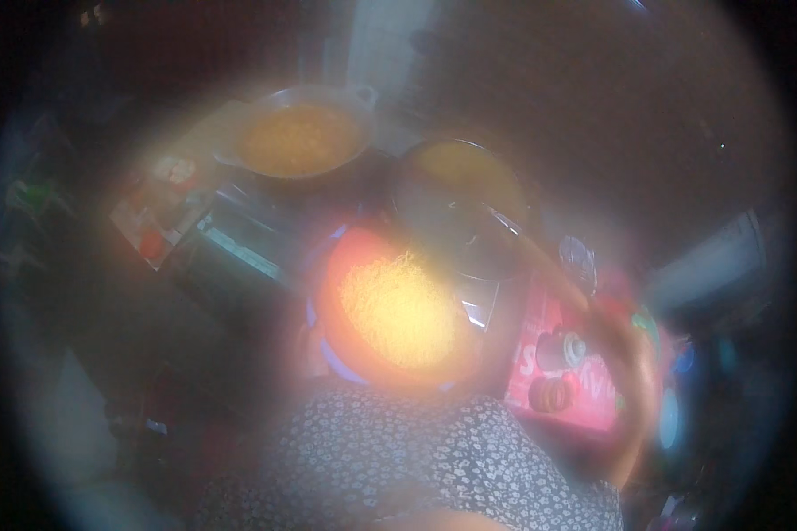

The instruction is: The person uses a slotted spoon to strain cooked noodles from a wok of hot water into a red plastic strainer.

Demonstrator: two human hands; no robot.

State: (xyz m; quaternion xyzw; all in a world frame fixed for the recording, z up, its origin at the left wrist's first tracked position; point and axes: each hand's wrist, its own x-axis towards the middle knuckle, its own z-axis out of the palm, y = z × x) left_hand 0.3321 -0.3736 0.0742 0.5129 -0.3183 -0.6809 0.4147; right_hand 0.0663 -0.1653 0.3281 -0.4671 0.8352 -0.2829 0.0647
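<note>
A basin with a blue rim sits against the lap of my patterned garment, heaped with bright yellow, grainy or shredded food. At its left side my left hand grips the edge, blurred by glare. My right arm bends in from the right, and my right hand reaches over a round pot beyond the basin. Haze covers its fingers. Beside them shows a shiny strip, perhaps a utensil handle; what the hand holds is unclear. Yellowish contents show at the pot's far side.
A wide two-handled pan of orange-yellow food stands at the far left. Left of it lies a board or paper with reddish items. On the right, a pink printed sheet carries a lidded jar and a small brown round object.
</note>
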